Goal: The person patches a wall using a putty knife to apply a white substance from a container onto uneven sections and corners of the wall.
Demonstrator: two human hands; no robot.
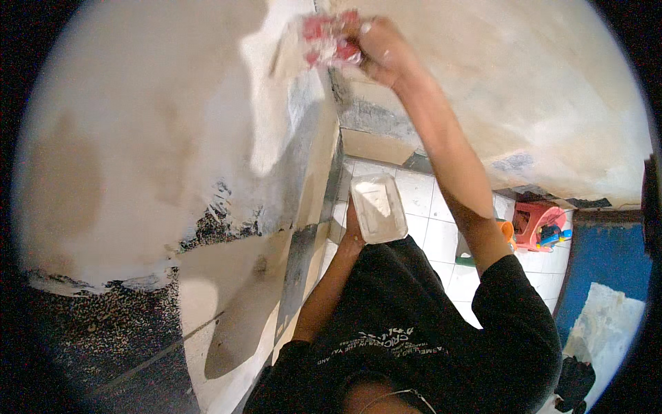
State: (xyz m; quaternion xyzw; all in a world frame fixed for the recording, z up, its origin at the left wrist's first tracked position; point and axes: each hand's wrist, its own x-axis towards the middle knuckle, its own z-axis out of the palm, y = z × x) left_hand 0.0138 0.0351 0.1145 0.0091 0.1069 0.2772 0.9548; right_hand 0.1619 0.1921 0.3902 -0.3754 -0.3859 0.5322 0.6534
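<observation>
My right hand (pixel 386 50) is raised high, its fingers closed round a red putty knife (pixel 332 40) smeared with white; motion blurs both. The knife's wide, pale blade meets the left wall (pixel 165 124) near the corner, at a patch of wet white putty (pixel 265 131) that runs down the plaster. Lower down, at waist height, my left hand (pixel 353 224) supports a clear rectangular plastic tub (pixel 401 231) from its left side and below. White putty (pixel 376 200) lies inside the tub, heaped to one side. The tub hides most of the left fingers.
Dark, peeling patches (pixel 224 217) mark the left wall's lower part. White floor tiles (pixel 441 238) stretch beneath me. To the right stand a pinkish-red plastic stool (pixel 527 219) with blue and yellow items, an orange container (pixel 507 231) and a blue panel (pixel 596 252).
</observation>
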